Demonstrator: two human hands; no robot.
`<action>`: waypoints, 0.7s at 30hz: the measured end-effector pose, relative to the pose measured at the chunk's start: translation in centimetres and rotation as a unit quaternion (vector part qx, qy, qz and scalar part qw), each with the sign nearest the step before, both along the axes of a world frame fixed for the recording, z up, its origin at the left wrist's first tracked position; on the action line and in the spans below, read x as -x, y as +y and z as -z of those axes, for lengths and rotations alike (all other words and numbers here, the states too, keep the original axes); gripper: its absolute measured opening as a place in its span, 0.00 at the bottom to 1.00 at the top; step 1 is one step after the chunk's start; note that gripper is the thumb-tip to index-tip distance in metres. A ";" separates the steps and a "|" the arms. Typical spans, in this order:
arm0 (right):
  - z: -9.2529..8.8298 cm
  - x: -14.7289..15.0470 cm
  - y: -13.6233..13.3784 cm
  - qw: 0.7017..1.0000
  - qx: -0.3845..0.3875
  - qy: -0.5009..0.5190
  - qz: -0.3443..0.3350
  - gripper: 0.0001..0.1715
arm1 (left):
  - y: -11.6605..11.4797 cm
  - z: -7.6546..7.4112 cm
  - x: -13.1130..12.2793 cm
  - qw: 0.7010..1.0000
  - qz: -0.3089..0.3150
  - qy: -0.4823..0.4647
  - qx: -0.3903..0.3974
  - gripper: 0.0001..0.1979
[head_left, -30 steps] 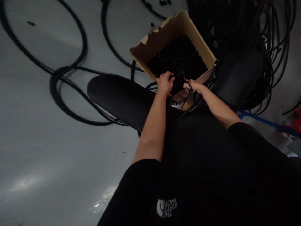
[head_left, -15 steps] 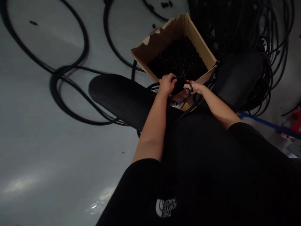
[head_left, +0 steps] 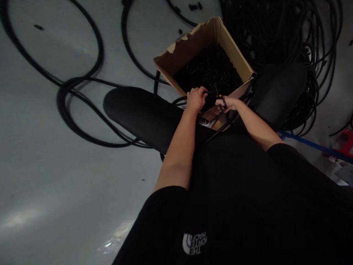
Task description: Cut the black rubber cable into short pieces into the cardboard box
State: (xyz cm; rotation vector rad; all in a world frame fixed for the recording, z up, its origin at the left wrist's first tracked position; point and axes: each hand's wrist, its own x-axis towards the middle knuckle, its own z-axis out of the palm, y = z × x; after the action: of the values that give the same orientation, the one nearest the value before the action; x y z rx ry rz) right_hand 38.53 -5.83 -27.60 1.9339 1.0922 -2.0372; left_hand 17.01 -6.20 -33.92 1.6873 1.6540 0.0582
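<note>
My left hand [head_left: 196,99] grips a black rubber tube [head_left: 211,96] just over the near edge of an open cardboard box [head_left: 190,48]. My right hand [head_left: 227,103] is shut on a pair of orange-and-black scissors [head_left: 222,104], whose blades stand close to the tube. Both hands hover at the box's near corner. Inside lies a dense heap of short black tube pieces [head_left: 209,70]. The exact point where the blades meet the tube is hidden in the dark.
Long black tubing loops across the grey floor [head_left: 55,176], with a dense tangle [head_left: 275,33] beyond the box. My black-clad knees [head_left: 138,110] flank the box. A few short pieces [head_left: 193,6] lie on the floor. A blue bar [head_left: 317,147] and a red object [head_left: 346,143] sit at right.
Both hands have shifted slightly right and toward me, still holding the tube and scissors. The view has drifted a little.
</note>
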 end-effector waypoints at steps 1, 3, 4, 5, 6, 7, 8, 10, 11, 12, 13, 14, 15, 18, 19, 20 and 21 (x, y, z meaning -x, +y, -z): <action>0.0 0.0 0.0 1.000 0.003 0.004 0.001 0.10 | 0.0 0.0 0.0 1.000 0.004 0.001 -0.006 0.25; 0.1 -0.1 0.0 1.000 0.009 0.008 -0.003 0.13 | -0.1 -0.1 0.0 1.000 0.013 -0.002 -0.017 0.25; 0.1 -0.1 0.0 1.000 0.010 0.007 -0.006 0.14 | -0.1 -0.2 0.0 1.000 0.016 -0.003 -0.018 0.24; 0.0 -0.1 0.0 1.000 0.012 0.005 -0.010 0.15 | -0.1 -0.3 0.0 1.000 0.019 -0.002 -0.017 0.24; 0.0 -0.1 0.0 1.000 0.015 0.003 -0.014 0.15 | -0.1 -0.4 0.0 1.000 0.023 0.001 -0.013 0.24; -0.1 -0.1 0.0 1.000 0.017 0.002 -0.017 0.15 | -0.1 -0.5 0.0 1.000 0.026 0.005 -0.007 0.23; -0.1 -0.1 0.0 1.000 0.017 0.001 -0.019 0.15 | -0.1 -0.7 0.0 1.000 0.029 0.010 -0.001 0.23; -0.2 -0.1 0.0 1.000 0.015 0.002 -0.019 0.16 | -0.1 -1.0 -0.1 0.999 0.031 0.017 0.006 0.23; -0.3 -0.1 0.0 1.000 0.013 0.003 -0.017 0.16 | -0.1 -1.0 -0.1 0.999 0.033 0.020 0.006 0.23; -0.3 0.0 0.0 1.000 0.011 0.004 -0.013 0.17 | -0.1 -1.1 -0.1 0.999 0.036 0.021 0.005 0.23; -0.3 0.0 0.0 1.000 0.010 0.005 -0.009 0.18 | 0.0 -1.0 -0.1 0.999 0.038 0.022 0.004 0.23; -0.3 0.0 0.0 1.000 0.011 0.008 -0.005 0.19 | 0.0 -0.9 0.0 0.999 0.038 0.022 0.003 0.23; -0.4 0.0 0.0 1.000 0.012 0.009 -0.002 0.20 | 0.0 -0.8 0.0 0.999 0.036 0.019 0.002 0.22; -0.4 0.1 -0.1 1.000 0.014 0.009 0.006 0.22 | 0.0 -0.2 0.1 1.000 0.022 0.005 0.007 0.22; -0.4 0.2 -0.1 1.000 0.014 0.008 0.008 0.21 | 0.0 -0.1 0.1 1.000 0.020 0.003 0.008 0.22; -0.5 0.2 -0.1 1.000 0.014 0.007 0.009 0.21 | -0.1 0.1 0.1 1.000 0.021 0.003 0.008 0.23; -0.5 0.2 -0.1 1.000 0.014 0.006 0.009 0.20 | -0.1 0.2 0.1 1.000 0.022 0.006 0.008 0.24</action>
State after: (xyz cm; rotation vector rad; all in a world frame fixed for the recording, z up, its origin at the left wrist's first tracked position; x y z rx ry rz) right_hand 38.35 -5.95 -27.14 1.9279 1.0469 -2.0646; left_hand 16.95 -6.28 -34.17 1.7153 1.6220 0.0135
